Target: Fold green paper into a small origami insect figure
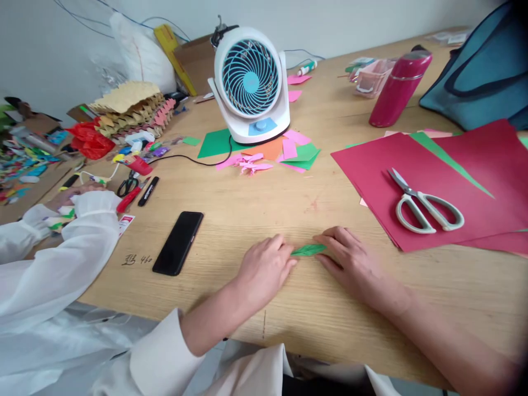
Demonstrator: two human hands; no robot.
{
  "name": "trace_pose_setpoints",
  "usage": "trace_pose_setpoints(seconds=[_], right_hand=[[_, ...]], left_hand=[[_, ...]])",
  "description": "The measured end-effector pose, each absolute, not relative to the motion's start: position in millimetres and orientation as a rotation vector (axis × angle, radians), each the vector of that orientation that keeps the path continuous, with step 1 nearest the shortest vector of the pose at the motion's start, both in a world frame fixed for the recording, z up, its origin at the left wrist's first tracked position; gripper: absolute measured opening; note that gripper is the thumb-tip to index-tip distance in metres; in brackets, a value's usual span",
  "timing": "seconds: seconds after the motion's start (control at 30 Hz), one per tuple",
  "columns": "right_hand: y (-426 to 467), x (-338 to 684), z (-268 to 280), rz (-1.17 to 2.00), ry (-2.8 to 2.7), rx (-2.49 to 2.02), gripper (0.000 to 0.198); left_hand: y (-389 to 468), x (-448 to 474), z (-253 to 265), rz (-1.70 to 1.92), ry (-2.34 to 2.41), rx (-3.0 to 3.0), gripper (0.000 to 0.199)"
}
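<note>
A small piece of folded green paper with pointed ends lies between my hands, low over the wooden table. My left hand pinches its left end, fingers pressed together. At the other end my right hand grips the paper between thumb and fingers. Faint crease lines run across the green surface. Its tips are hidden under my fingertips. To the right, scissors with white handles rest on sheets of dark red paper.
A white and blue fan stands behind green, orange and pink paper scraps. Left of my hands lies a black phone. A co-worker's white sleeve reaches over the left side. A magenta bottle and blue bag stand back right.
</note>
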State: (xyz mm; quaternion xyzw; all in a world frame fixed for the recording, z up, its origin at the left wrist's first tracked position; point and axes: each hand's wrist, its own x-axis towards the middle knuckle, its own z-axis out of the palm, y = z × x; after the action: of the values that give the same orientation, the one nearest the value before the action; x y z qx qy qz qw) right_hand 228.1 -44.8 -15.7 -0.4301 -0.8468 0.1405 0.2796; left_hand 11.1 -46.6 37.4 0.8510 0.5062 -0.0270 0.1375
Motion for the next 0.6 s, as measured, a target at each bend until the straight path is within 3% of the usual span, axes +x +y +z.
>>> trace_pose_setpoints(seconds=[0.23,0.6], right_hand=[[-39,225,-17,0.529,-2.172,-1.200,0.010],[-37,225,-14,0.626,-2.151,-1.213,0.012]], left_hand=[[-17,26,32,0.089,1.266,2.326,0.007],[-9,36,30,0.138,1.179,2.157,0.015]])
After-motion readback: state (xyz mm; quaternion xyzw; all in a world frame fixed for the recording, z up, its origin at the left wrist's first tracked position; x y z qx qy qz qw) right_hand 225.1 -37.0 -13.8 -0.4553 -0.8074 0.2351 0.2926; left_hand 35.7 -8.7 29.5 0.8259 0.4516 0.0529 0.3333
